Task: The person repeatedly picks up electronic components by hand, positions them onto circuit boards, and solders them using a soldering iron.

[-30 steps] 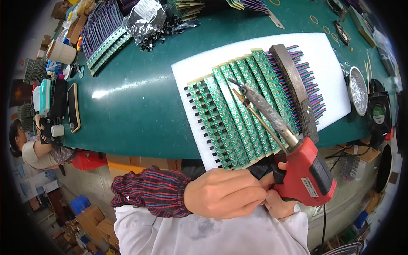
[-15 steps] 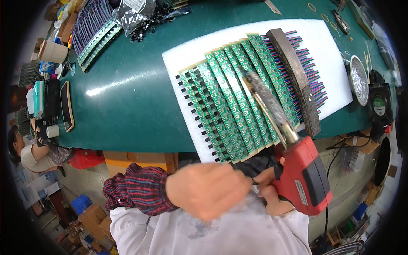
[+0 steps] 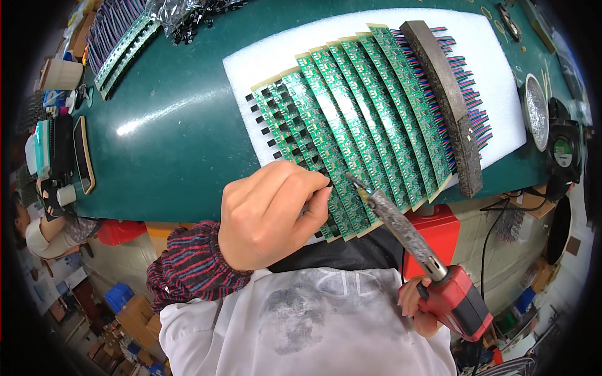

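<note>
My left hand (image 3: 266,213), in a striped sleeve cuff, is over the lower left of a row of green circuit board strips (image 3: 360,100). Its thumb and forefinger are pinched at the boards; whatever is between them is too small or hidden. Small black parts (image 3: 263,131) sit along the leftmost strips. In my right hand (image 3: 417,307) is a red and black soldering gun (image 3: 456,301), its grip enclosed by the fingers. The gun's tip points up and left, just above the strips, a short way right of my left fingertips.
Under the boards lies a white foam sheet (image 3: 241,75) on a green table (image 3: 169,81). A dark heavy bar (image 3: 442,94) rests across the coloured wires (image 3: 483,128). At right are a silver bowl (image 3: 535,113) and a fan (image 3: 563,150). A phone (image 3: 82,153) lies left; a person (image 3: 47,235) sits beyond.
My left hand has moved up from in front of my apron to the boards, its fingers now pinched. The soldering gun has dropped lower, with its tip nearer the left strips. The view has shifted slightly.
</note>
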{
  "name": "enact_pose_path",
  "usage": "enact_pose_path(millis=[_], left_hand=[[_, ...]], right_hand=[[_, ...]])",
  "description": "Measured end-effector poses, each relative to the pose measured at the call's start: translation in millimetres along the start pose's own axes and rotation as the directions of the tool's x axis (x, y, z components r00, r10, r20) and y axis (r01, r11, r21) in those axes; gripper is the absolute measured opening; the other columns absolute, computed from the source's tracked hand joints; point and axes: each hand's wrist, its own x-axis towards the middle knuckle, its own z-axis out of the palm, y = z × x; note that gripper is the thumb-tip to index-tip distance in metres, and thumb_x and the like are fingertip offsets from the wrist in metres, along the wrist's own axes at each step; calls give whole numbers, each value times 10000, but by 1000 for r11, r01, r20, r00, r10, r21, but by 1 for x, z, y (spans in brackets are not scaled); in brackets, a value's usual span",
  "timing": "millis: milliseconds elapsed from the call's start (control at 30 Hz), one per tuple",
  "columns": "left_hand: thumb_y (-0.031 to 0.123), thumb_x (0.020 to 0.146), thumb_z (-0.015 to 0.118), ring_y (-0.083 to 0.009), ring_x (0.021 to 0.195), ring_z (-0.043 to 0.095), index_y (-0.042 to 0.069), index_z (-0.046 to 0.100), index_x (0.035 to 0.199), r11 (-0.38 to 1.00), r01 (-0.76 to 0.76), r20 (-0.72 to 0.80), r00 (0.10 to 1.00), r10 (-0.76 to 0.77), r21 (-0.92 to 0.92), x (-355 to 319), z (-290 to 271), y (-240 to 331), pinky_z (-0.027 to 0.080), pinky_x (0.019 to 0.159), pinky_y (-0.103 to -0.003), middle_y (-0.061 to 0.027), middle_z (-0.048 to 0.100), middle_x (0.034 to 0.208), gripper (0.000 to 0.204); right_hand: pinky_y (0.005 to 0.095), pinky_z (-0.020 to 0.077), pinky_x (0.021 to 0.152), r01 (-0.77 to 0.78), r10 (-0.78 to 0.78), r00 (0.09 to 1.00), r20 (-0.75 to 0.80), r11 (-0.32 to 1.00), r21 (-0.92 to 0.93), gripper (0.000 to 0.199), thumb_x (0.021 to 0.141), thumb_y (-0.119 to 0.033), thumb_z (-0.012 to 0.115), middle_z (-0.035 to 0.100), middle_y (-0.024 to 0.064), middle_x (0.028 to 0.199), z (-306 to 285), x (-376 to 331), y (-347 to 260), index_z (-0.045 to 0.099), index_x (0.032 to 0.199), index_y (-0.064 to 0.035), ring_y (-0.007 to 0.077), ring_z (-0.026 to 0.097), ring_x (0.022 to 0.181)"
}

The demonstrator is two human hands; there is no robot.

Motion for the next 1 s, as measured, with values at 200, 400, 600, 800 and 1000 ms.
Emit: enact_pose_path(millis=[200, 400, 600, 800, 1000], left_hand=[[-120, 632, 719, -169, 552, 609, -15, 632, 823, 1000, 5, 8, 1000, -5, -3, -1, 0, -1, 451, 468, -258, -86, 622, 683, 235], [-117, 630, 718, -169, 551, 609, -12, 632, 816, 1000, 10, 23, 1000, -10, -9, 1, -1, -1, 448, 464, -257, -84, 622, 682, 230], [-113, 627, 719, -165, 537, 590, -8, 631, 811, 999, 28, 32, 999, -27, -16, 1, -1, -1, 425, 457, -256, -78, 613, 669, 230], [-107, 627, 718, -158, 529, 580, -10, 636, 810, 999, 28, 22, 999, -28, -17, 2, -1, 0, 414, 451, -252, -75, 607, 660, 223], [-107, 630, 716, -154, 522, 576, -10, 640, 804, 999, 45, 30, 999, -44, -17, 2, -1, 1, 415, 450, -246, -72, 608, 658, 214]], right_hand=[[320, 475, 543, 22, -37, 998, -53, 968, -252, 493, 895, -317, 667, 559, 43, 633, 2, -22, 7, 465, 1177, 34, 173, 546, 532], [225, 372, 463, -11, -65, 964, -257, 959, -283, 141, 535, 38, 663, 516, -33, 546, 4, -17, 15, 543, 573, -26, 68, 499, 483], [251, 405, 492, -371, 376, 926, -19, 900, -228, 354, 473, -70, 893, 588, -15, 625, -4, 9, -21, 612, 677, 3, 78, 532, 533], [331, 492, 545, -65, 125, 964, 236, 967, -247, 254, 795, -60, 535, 581, 41, 654, -5, 11, 1, 528, 1033, 30, 204, 545, 546], [311, 454, 519, -109, 81, 992, -101, 941, -320, 565, 977, -347, 447, 538, 21, 581, 4, -12, -1, 374, 1337, 82, 152, 515, 489]])
